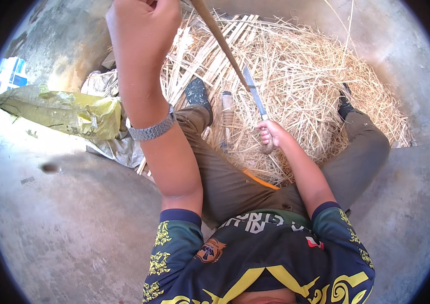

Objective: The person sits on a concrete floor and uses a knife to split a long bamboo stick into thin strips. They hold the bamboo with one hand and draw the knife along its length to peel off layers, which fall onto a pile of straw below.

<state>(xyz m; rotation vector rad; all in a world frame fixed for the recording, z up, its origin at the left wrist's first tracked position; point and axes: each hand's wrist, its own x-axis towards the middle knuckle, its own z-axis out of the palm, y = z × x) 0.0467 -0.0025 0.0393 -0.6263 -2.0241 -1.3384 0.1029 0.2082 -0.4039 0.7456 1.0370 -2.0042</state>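
My right hand is wrapped round the brown handle of a knife, whose long blade points away from me over the straw. Raised high at the top edge, my left hand is closed. A long, thin brown stick slants down from beside it, and its lower end meets or overlaps the blade. The picture's edge cuts off the stick's upper end and part of my left fingers. Beneath the knife, a heap of pale straw-like shavings spreads between my legs.
Pale split strips lie at the heap's far left. Near my left foot rests a tool with a wrapped handle. A yellowish woven sack sits on the concrete floor at left. An orange strip lies by my lap.
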